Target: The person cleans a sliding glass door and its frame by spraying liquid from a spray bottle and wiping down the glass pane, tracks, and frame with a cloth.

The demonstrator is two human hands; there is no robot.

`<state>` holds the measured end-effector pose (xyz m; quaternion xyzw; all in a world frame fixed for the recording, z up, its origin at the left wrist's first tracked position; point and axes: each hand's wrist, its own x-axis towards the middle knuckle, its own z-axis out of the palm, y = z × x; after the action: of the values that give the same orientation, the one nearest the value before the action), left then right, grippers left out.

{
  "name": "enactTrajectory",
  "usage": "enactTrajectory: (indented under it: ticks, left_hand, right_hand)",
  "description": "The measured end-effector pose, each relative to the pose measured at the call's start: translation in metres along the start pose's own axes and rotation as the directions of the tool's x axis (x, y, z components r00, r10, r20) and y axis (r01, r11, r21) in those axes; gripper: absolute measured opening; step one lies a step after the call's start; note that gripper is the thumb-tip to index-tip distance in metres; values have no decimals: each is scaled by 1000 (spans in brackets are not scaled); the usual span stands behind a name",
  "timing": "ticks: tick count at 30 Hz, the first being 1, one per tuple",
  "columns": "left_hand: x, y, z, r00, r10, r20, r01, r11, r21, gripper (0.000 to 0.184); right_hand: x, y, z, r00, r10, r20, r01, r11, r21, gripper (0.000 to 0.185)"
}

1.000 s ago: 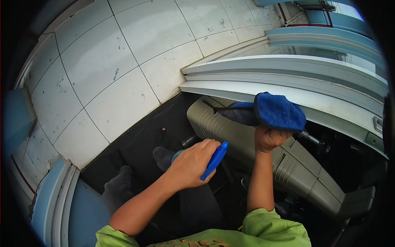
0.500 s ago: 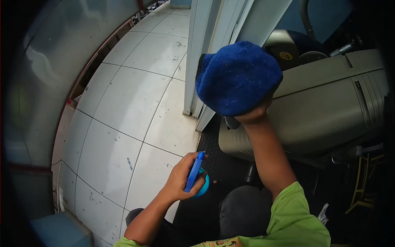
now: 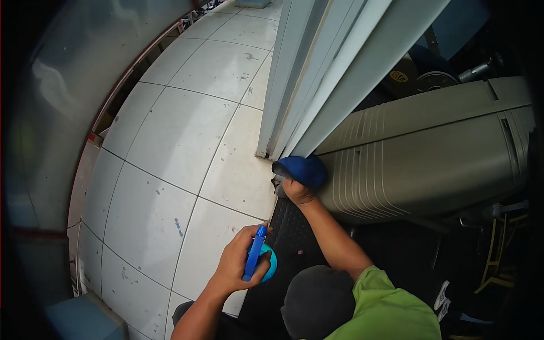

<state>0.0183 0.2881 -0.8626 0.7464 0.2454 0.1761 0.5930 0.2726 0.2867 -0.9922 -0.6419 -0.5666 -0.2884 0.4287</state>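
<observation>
My left hand (image 3: 237,259) is wrapped around a spray bottle (image 3: 255,254) with a blue trigger head and a turquoise body, held low over the boundary of tile and dark mat. Further forward, my right hand (image 3: 300,191) grips a blue cloth (image 3: 309,170). The cloth is at the foot of the pale metal door frame (image 3: 326,93), beside the front end of a grey-beige plastic housing (image 3: 391,158). Something grey shows just left of my right fingers; I cannot make out what it is. The cloth hides part of the frame's lower end.
White floor tiles (image 3: 187,124) with dark spots spread to the left, up to a glossy panel (image 3: 51,113). A black textured mat (image 3: 292,226) lies under the housing. A yellow metal frame (image 3: 496,255) and a shoe (image 3: 442,297) are at the right.
My right hand has come down with the cloth from higher up, beside the frame, to the frame's foot. The left hand with the spray bottle has shifted slightly left and down.
</observation>
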Motion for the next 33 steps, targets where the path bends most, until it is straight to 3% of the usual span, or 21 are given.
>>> enactTrajectory:
  ticks: [3,4,5,7,9,11,12,15,17,19,21,23,24,25,26,27,28,29,30,31,33]
  left_hand:
    - [-5,-2,0,999,8,31,-10,999,51,54]
    - [-4,-1,0,999,4,43,-6,999,44,55]
    - [-3,-3,0,999,-11,46,9,999,41,55]
    - [-1,-6,1,998,-5,58,5,1000,6,55]
    - [-1,-5,1,999,-6,46,6,1000,-4,53]
    - [-3,-6,0,998,50,33,-51,998,27,52]
    - [-3,-3,-3,999,48,16,-48,999,18,50]
    - [-7,-5,-11,1000,20,-9,-19,998,65,51]
    - [-14,-5,-13,998,-56,-37,58,997,49,50]
    - [-21,-9,-14,998,-47,-43,50,996,70,50]
    - [-28,-12,-16,997,-63,-49,66,995,70,50]
    - [-31,-15,-19,995,-81,-58,84,995,54,51]
    - [-33,-15,-21,993,-106,-48,109,992,65,51]
    - [-34,-15,-22,991,-131,-38,134,988,72,51]
    - [-34,-15,-23,989,-142,-36,144,987,67,51]
    - [-34,-17,-24,990,-139,-39,141,988,59,51]
    - [-33,-21,-25,992,-130,-3,130,989,74,53]
    - [-32,-25,-26,992,-119,35,116,989,89,55]
    - [-28,-29,-26,993,-111,32,108,991,82,55]
    - [-24,-34,-24,997,-72,28,71,997,15,57]
    - [-16,-54,-17,995,-19,94,32,991,-132,63]
  right_hand:
    - [99,-19,-42,978,-89,-186,75,994,-81,18]
    - [135,-19,-51,939,-89,-333,104,994,25,18]
    - [175,-29,-51,826,75,-559,145,929,339,26]
    - [206,-36,-66,825,8,-564,49,995,85,33]
    - [182,-19,-47,818,-57,-573,82,996,18,31]
    - [121,-2,-17,875,10,-484,50,993,109,37]
    - [94,4,-8,920,-67,-386,30,994,-102,40]
    - [18,20,36,917,4,-400,-24,999,-45,38]
    - [-12,28,51,922,-41,-386,-34,982,-187,35]
    - [-49,34,67,923,34,-383,-81,991,-107,34]
    - [-82,31,75,977,132,-170,-162,970,-181,41]
    - [-115,27,85,979,126,-162,-154,972,-178,43]
    - [-124,16,84,863,503,-50,-505,862,-40,37]
    - [-130,9,83,609,786,107,-793,608,41,32]
    - [-133,7,80,597,795,110,-782,607,-140,33]
    - [-129,4,74,603,790,111,-777,613,-144,33]
    - [-118,-2,63,435,878,201,-868,468,-166,36]
    - [-108,-6,45,162,917,365,-984,179,-13,39]
    - [-89,-14,24,-128,861,492,-986,-166,33,43]
    - [-51,-29,-13,-362,581,729,-759,-637,130,47]
    - [-30,-35,-60,-117,29,993,-411,-912,-21,53]
